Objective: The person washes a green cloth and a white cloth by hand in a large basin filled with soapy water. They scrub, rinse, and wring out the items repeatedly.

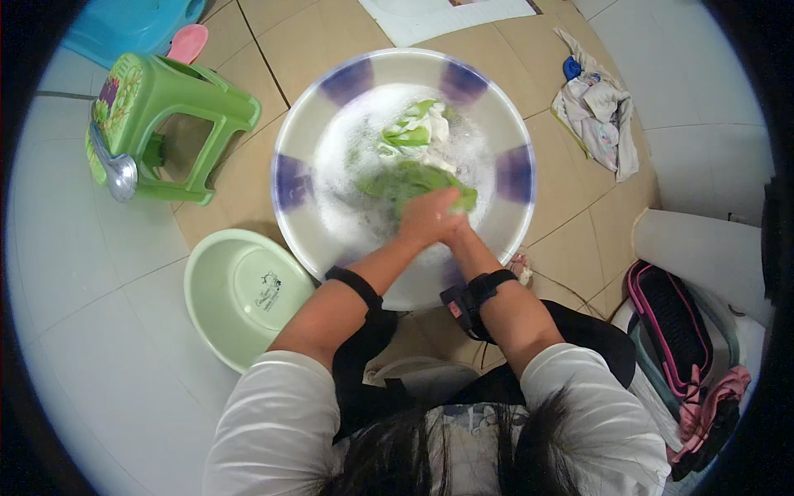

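Both my hands are close together over a wide round plastic basin [291, 124], cream with purple patches. My left hand [427, 217] grips wet green cloth [409, 180] in the suds. Pressed against it, my right hand [458, 224] grips the same cloth; its fingers are partly hidden and slightly blurred. Just beyond my hands, a bunched white-and-green cloth [428, 127] rises out of the soap foam [347, 130]. Whether the two cloths are one piece, I cannot tell.
A pale green basin [205, 273] leans beside the large one. Left stand a green plastic stool [217, 133], a metal ladle [121, 173] and a blue tub [136, 25] with a pink scoop [188, 43]. Soiled cloths [598, 108] lie right; a pink-edged black basket [670, 322] sits lower right.
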`<move>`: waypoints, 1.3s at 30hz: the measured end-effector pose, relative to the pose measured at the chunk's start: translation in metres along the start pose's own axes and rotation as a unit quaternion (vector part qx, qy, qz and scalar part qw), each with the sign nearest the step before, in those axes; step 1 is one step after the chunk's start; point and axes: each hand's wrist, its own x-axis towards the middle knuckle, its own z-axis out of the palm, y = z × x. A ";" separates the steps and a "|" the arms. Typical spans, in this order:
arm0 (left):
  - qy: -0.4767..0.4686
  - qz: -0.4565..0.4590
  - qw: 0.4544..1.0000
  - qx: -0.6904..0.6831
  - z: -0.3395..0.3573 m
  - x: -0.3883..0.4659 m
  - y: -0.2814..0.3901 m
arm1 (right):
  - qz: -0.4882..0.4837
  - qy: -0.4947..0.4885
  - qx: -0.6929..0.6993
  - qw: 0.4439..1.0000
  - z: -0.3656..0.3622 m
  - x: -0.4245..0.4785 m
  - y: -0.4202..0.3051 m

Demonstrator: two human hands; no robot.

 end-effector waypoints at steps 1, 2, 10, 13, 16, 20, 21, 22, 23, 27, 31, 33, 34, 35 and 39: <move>0.019 -0.043 0.998 0.052 -0.004 0.001 -0.009 | -0.018 0.037 -0.003 0.999 0.008 0.002 0.007; 0.015 -0.089 0.993 0.078 -0.012 0.003 -0.021 | -0.003 0.057 -0.053 0.997 0.014 0.003 0.010; 0.104 -0.309 0.918 0.227 -0.103 -0.013 -0.165 | -0.100 0.136 -0.312 0.935 0.082 -0.009 -0.016; 0.054 -0.282 0.955 0.068 -0.112 0.011 -0.154 | -0.202 0.193 -0.523 0.805 0.016 0.012 -0.038; 0.036 -0.311 0.935 -0.163 -0.114 0.027 -0.150 | -0.279 0.277 -0.719 0.573 0.042 -0.002 -0.034; -0.139 -0.202 0.938 -0.244 -0.124 0.051 -0.046 | -0.184 0.066 -0.653 0.732 0.053 0.011 -0.026; -0.175 -0.152 0.955 -0.183 -0.129 0.053 -0.022 | -0.182 0.052 -0.649 0.737 0.060 0.010 -0.021; -0.209 -0.100 0.965 -0.120 -0.135 0.055 -0.001 | -0.180 0.038 -0.644 0.743 0.067 0.007 -0.019; -0.240 -0.050 0.968 -0.055 -0.143 0.055 0.013 | -0.146 0.049 -0.587 0.795 0.075 0.001 -0.018; -0.164 0.087 0.978 0.094 -0.172 0.053 0.031 | -0.079 0.082 -0.444 0.889 0.077 -0.002 -0.025; 0.074 -0.036 0.969 0.231 -0.213 0.050 0.015 | -0.265 0.176 -0.557 0.767 0.089 0.003 -0.057; 0.129 -0.076 0.945 0.289 -0.224 0.042 0.007 | -0.344 0.161 -0.683 0.624 0.118 -0.012 -0.074; 0.155 -0.096 0.931 0.316 -0.228 0.038 0.007 | -0.379 0.153 -0.734 0.543 0.134 -0.022 -0.082; 0.180 -0.077 0.929 0.315 -0.232 0.036 0.010 | -0.393 0.140 -0.744 0.521 0.147 -0.028 -0.089; 0.250 0.038 0.929 0.271 -0.253 0.035 0.033 | -0.449 0.123 -0.759 0.456 0.191 -0.051 -0.125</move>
